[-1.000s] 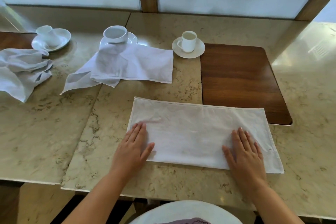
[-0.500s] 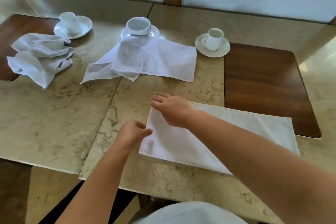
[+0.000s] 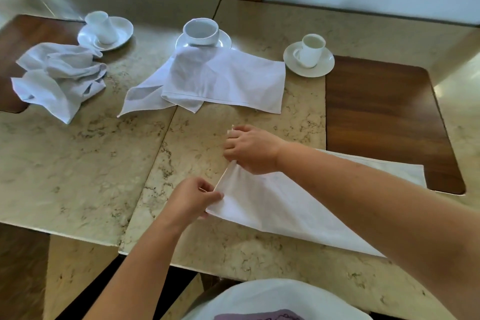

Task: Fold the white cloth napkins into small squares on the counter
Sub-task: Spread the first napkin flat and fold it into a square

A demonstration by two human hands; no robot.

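A white napkin (image 3: 275,205), folded into a long strip, lies on the marble counter (image 3: 78,163) in front of me. My left hand (image 3: 192,200) pinches its near left corner. My right hand (image 3: 252,148), reaching across from the right, grips the far left corner and lifts that end off the counter. My right forearm hides much of the strip. A loosely folded napkin (image 3: 223,80) lies further back. A crumpled napkin (image 3: 59,75) sits at the far left.
Three white cups on saucers stand along the back: the left cup (image 3: 102,27), the middle cup (image 3: 201,32) touching the loosely folded napkin, and the right cup (image 3: 311,50). A dark wooden inlay (image 3: 384,117) lies at the right, another wooden inlay (image 3: 23,34) at the far left.
Both hands left their flat rest on the strip, went to its left end and took hold of the two corners. That end now lifts off the counter. The view shifted left.
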